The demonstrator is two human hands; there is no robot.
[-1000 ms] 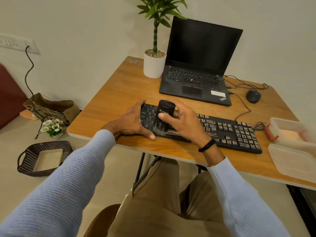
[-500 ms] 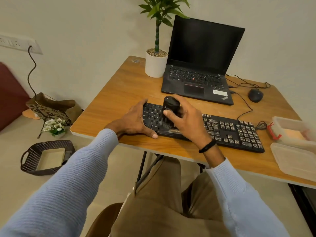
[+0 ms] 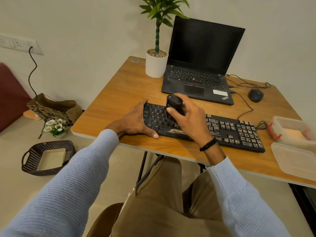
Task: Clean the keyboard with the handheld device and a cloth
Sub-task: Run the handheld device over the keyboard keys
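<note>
On desk (image 3: pixel 119 98), near its front edge: black keyboard (image 3: pixel 225 132), lying flat, long side approx. parallel w/ that edge. Left hand (image 3: pixel 134 121) at keyboard's left end: thumb along near edge, fingers (image 3: pixel 144 104) curled over far edge, end held btwn them. Right hand (image 3: pixel 189 120) over keyboard's left-centre section, fingers wrapped round black handheld device (image 3: pixel 174 103), thumb pressed on device's side. Device stands roughly upright, lower end down on the keys; that end blurred, detail cannot be told.

Behind keyboard: open laptop (image 3: pixel 201 69), screen dark. Behind keyboard's left half, beside laptop: white plant pot (image 3: pixel 156 67). Behind keyboard's right end: black mouse (image 3: pixel 256 95), cable trailing on desk. Right of keyboard, just beside it: clear container (image 3: pixel 282 124) w/ red clip, orange item inside, not identifiable. Flat clear lid (image 3: pixel 294 159) right of keyboard, nearer the person than container.
</note>
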